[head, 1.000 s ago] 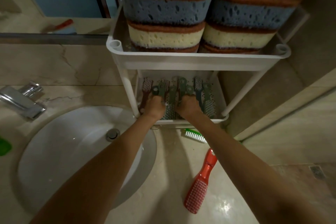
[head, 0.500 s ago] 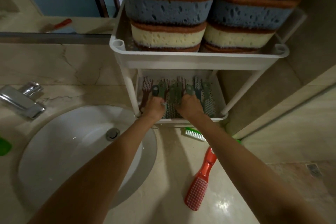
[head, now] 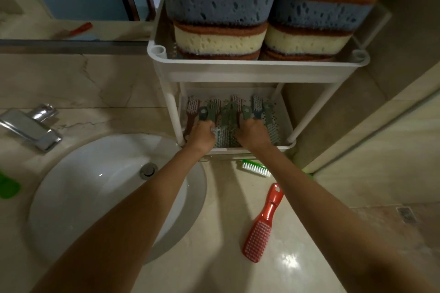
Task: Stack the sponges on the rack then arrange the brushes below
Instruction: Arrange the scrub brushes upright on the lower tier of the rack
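Observation:
A white two-tier rack [head: 257,71] stands on the counter. Two stacks of sponges [head: 220,9] in yellow, blue and pink fill its top tier. On the lower tier lie several brushes [head: 225,135] side by side, handles pointing away. Both hands are inside the lower tier. My left hand [head: 201,134] grips the handle of a green brush [head: 204,113]. Fingers of my right hand [head: 252,133] are curled round another green brush [head: 246,112]. A red brush [head: 262,226] and a green brush with white bristles [head: 256,167] lie on the counter in front of the rack.
A white sink [head: 102,192] with a drain lies left of the rack, with a chrome tap [head: 33,127] behind it. A green object [head: 8,187] sits at the far left edge. A mirror runs along the back wall. A tiled wall rises on the right.
Both hands stay in the lower tier, shifting the green brushes slightly. The view has moved a little closer to the rack.

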